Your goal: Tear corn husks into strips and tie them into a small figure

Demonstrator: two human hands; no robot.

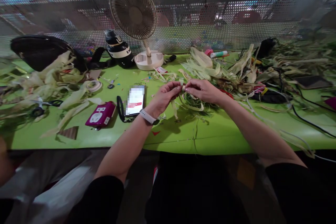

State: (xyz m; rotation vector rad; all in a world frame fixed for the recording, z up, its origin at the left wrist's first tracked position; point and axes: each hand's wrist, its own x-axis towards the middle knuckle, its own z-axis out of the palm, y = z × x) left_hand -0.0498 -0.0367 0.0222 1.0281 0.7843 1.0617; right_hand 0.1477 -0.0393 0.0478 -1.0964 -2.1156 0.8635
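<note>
My left hand [165, 97] and my right hand [203, 90] meet above the green table [215, 136], fingertips pinched together on a pale strip of corn husk [183, 85]. More of the strip hangs down and curls under the hands as a loop [193, 106]. A white watch sits on my left wrist. Both hands are closed on the strip.
A phone [135, 100] lies left of my hands beside a magenta device [100, 114]. Scissors [44, 105] rest among husks at far left. A white fan [136, 17] and a dark bottle [118, 49] stand behind. Husk heaps [236, 68] and black cables [309, 119] lie right.
</note>
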